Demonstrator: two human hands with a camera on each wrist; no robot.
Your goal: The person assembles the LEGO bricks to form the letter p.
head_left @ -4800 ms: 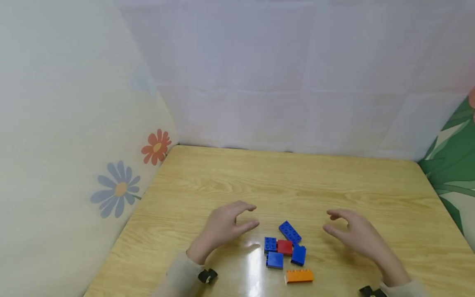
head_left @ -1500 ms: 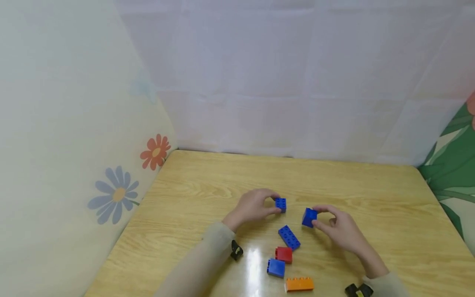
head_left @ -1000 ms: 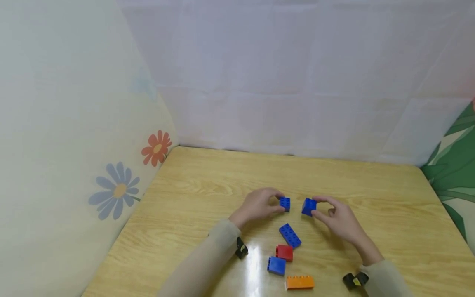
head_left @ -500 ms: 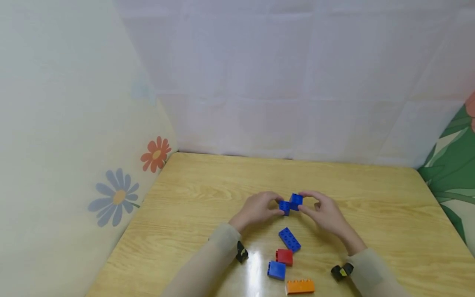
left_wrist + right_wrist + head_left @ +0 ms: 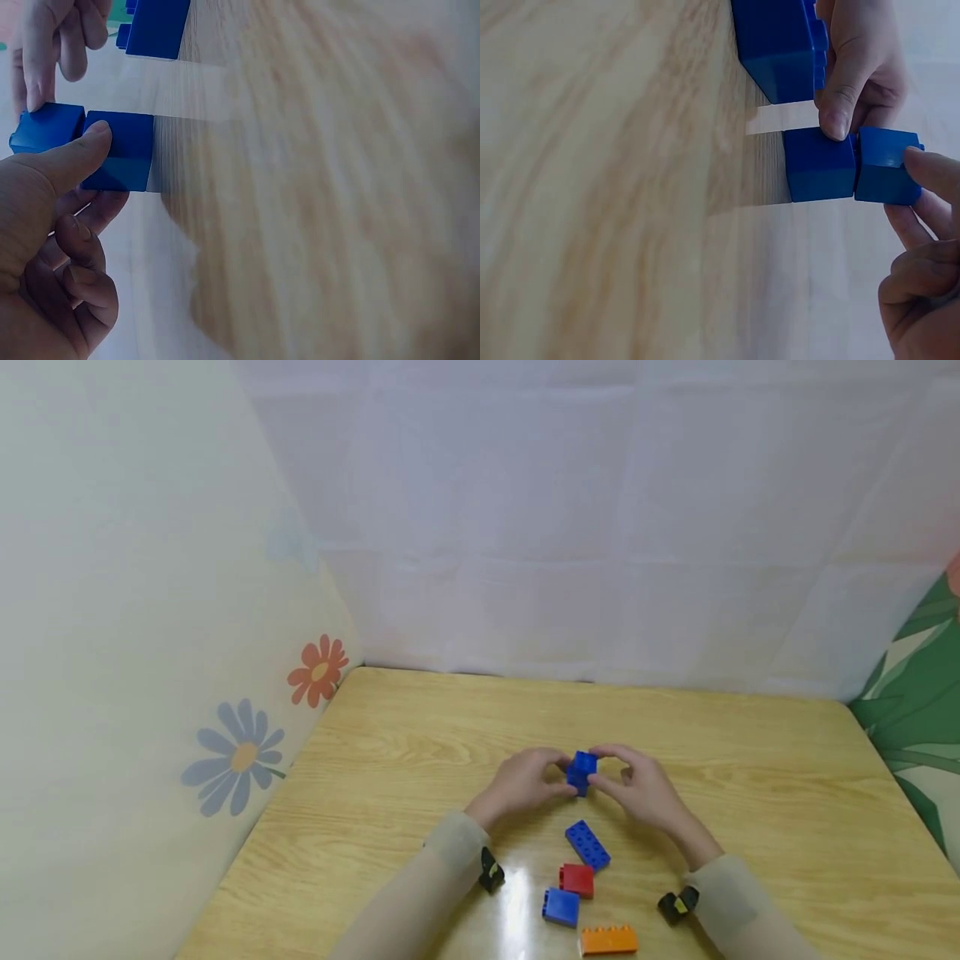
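Two small blue toy bricks stand one over the other between my hands in the head view. My left hand (image 5: 523, 783) pinches the lower blue brick (image 5: 817, 176) between thumb and fingers, down at the table surface. My right hand (image 5: 643, 787) pinches the upper blue brick (image 5: 586, 762) by its sides. That upper brick sits over the lower one, with a thin dark seam between them in the right wrist view. Whether they are pressed fully together I cannot tell. Studs show on the upper brick's far end in the right wrist view.
Nearer the person lie a long blue studded brick (image 5: 588, 845), a red brick (image 5: 577, 880) on its side, another blue brick (image 5: 561, 907) and an orange brick (image 5: 608, 940). All rest on the wooden table (image 5: 420, 727), backed by a white cloth (image 5: 480, 527).
Both hands, empty at first, took a blue brick each from the group and carried them farther back. The right hand has since moved left, bringing its brick over the left hand's brick.
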